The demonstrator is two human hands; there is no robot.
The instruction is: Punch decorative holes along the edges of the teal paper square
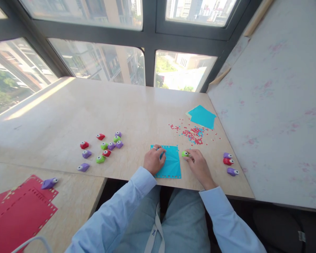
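Note:
A square sheet of blue paper (173, 162) with fold lines lies near the table's front edge. Small punched holes run along its top and bottom edges. My left hand (154, 161), a ring on one finger, rests over the sheet's left part with curled fingers and holds it against the table. Just right of the sheet, my right hand (199, 168) pinches a small green craft punch (184, 154) with a round white-and-dark top. The punch is apart from the paper's right edge.
Red and blue paper bits (193, 135) lie scattered beyond my right hand, before more blue sheets (203, 116). Several coloured punches (111, 146) sit left; a red punch (228, 161) and two purple ones sit right. Punched red sheets (28, 207) lie lower left, under a purple punch (49, 183).

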